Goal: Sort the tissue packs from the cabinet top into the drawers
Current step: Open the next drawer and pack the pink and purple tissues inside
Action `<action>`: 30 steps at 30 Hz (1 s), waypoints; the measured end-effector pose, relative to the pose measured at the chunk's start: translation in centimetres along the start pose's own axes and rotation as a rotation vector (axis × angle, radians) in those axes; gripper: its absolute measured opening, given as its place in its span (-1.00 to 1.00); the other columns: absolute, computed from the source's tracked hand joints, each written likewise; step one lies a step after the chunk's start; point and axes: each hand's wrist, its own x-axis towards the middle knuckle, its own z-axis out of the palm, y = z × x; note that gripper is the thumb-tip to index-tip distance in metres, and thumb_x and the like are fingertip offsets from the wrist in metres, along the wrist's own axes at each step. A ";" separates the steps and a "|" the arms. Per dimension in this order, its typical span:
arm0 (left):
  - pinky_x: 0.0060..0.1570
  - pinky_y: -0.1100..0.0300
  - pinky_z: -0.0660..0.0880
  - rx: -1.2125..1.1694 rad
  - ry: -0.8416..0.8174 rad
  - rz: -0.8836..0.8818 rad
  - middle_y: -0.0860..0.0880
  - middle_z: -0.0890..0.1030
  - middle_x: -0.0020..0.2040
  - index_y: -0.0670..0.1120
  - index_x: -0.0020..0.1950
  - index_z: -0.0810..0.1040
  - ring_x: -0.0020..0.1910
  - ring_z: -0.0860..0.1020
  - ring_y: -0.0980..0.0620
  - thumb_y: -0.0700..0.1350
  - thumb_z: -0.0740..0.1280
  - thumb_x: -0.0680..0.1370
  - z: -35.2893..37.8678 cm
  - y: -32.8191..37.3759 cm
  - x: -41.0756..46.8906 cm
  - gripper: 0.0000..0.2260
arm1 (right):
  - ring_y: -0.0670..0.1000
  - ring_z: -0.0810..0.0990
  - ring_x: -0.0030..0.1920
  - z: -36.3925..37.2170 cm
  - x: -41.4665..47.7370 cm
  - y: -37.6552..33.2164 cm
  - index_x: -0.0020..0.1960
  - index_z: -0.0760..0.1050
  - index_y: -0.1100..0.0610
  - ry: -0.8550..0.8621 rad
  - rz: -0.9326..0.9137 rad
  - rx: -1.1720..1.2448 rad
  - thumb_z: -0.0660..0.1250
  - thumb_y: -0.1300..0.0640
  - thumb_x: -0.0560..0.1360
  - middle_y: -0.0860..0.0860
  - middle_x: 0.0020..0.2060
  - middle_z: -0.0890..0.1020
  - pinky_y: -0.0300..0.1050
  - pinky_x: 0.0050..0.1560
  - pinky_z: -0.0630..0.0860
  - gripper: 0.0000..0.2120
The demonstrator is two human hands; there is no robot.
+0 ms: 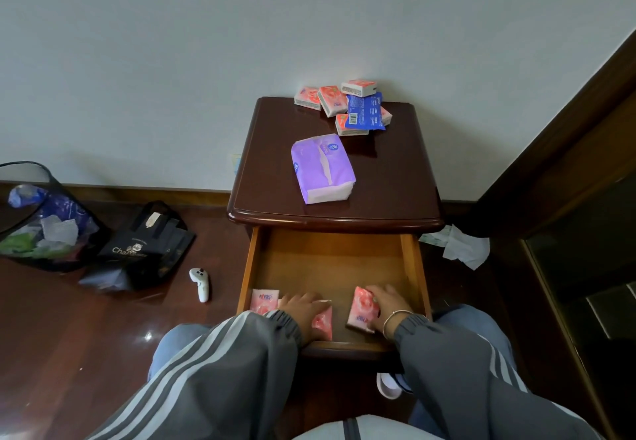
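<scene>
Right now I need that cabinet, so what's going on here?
A person fills the open drawer. The left hand holds one pink pack, the right hand grips a second pink pack beside it, and a third pink pack lies in the front left corner. A purple pack, a blue pack and small pink packs lie on the cabinet top.

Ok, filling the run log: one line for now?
drawer: open; left hand: on middle pink pack; right hand: grips right pink pack; cabinet top: purple pack

Pale wall (172, 43), brown baseboard (155, 193), glossy dark wooden floor (69, 336)
</scene>
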 end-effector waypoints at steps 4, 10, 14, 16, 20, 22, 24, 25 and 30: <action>0.49 -0.05 0.03 -0.041 0.163 -0.068 0.03 0.13 0.55 0.11 0.52 0.18 0.53 0.08 -0.03 0.13 0.21 0.57 0.6 -1.7 -1.0 -0.47 | 0.08 0.37 0.34 0.4 -0.5 -0.6 0.45 0.25 0.02 0.034 -0.070 0.058 0.46 0.24 0.37 0.07 0.37 0.32 -0.09 0.36 0.36 -0.28; 0.47 -0.08 0.08 -0.084 0.150 -0.236 0.00 0.04 0.57 0.06 0.56 0.03 0.54 0.03 -0.08 0.12 0.20 0.58 0.5 -3.3 -1.9 -0.39 | 0.03 0.43 0.29 1.3 -1.0 -1.5 0.39 0.33 0.09 -0.013 -0.128 0.077 0.39 0.22 0.44 0.05 0.32 0.41 -0.13 0.33 0.38 -0.45; 0.40 -0.01 0.27 -0.106 0.103 -0.273 -0.04 0.30 0.46 -0.04 0.47 0.25 0.44 0.25 -0.09 0.11 0.18 0.58 -0.1 -4.0 -2.0 -0.51 | 0.04 0.37 0.35 1.5 -1.4 -2.0 0.44 0.27 0.09 -0.055 -0.140 0.066 0.39 0.20 0.43 0.05 0.38 0.35 -0.14 0.38 0.32 -0.38; 0.37 0.02 0.30 -0.062 0.068 -0.251 -0.05 0.37 0.41 -0.05 0.45 0.29 0.39 0.32 -0.07 0.09 0.14 0.60 -0.1 -4.1 -2.2 -0.55 | 0.04 0.36 0.37 1.5 -1.6 -2.1 0.47 0.23 0.08 -0.086 -0.136 0.048 0.40 0.19 0.43 0.05 0.40 0.33 -0.13 0.39 0.31 -0.35; 0.34 0.05 0.32 -0.046 0.058 -0.222 -0.07 0.40 0.39 -0.07 0.46 0.28 0.35 0.36 -0.07 0.03 0.10 0.62 -0.1 -4.3 -2.6 -0.58 | 0.04 0.36 0.37 1.3 -2.1 -1.7 0.47 0.21 0.08 -0.138 -0.141 0.058 0.40 0.22 0.43 0.05 0.40 0.33 -0.12 0.38 0.33 -0.32; 0.33 0.05 0.33 -0.047 0.065 -0.212 -0.07 0.42 0.38 -0.08 0.45 0.28 0.34 0.37 -0.07 0.00 0.09 0.62 0.0 -4.4 -2.8 -0.59 | 0.03 0.39 0.35 1.1 -2.0 -1.5 0.47 0.22 0.07 -0.155 -0.141 0.076 0.38 0.27 0.44 0.05 0.38 0.36 -0.17 0.32 0.37 -0.34; 0.33 0.04 0.34 -0.060 0.068 -0.209 -0.07 0.42 0.37 -0.07 0.44 0.28 0.33 0.38 -0.07 -0.01 0.10 0.62 0.0 -4.4 -2.9 -0.60 | 0.02 0.42 0.33 0.9 -1.8 -1.4 0.46 0.23 0.06 -0.164 -0.128 0.104 0.36 0.29 0.45 0.05 0.36 0.40 -0.17 0.28 0.41 -0.37; 0.32 0.04 0.35 -0.068 0.073 -0.211 -0.06 0.43 0.37 -0.06 0.44 0.29 0.33 0.38 -0.06 -0.01 0.10 0.62 0.0 -4.4 -2.9 -0.61 | 0.02 0.42 0.33 0.8 -1.7 -1.5 0.47 0.22 0.06 -0.158 -0.121 0.112 0.36 0.26 0.46 0.06 0.37 0.40 -0.15 0.29 0.41 -0.36; 0.24 0.07 0.39 -0.124 0.156 -0.235 -0.06 0.49 0.29 -0.07 0.34 0.38 0.28 0.42 -0.06 -0.06 0.10 0.61 0.4 -4.3 -3.1 -0.68 | 0.13 0.24 0.45 0.6 -0.9 -2.3 0.45 0.24 -0.02 -0.132 -0.055 -0.010 0.44 0.02 0.40 0.07 0.48 0.13 -0.01 0.41 0.27 -0.31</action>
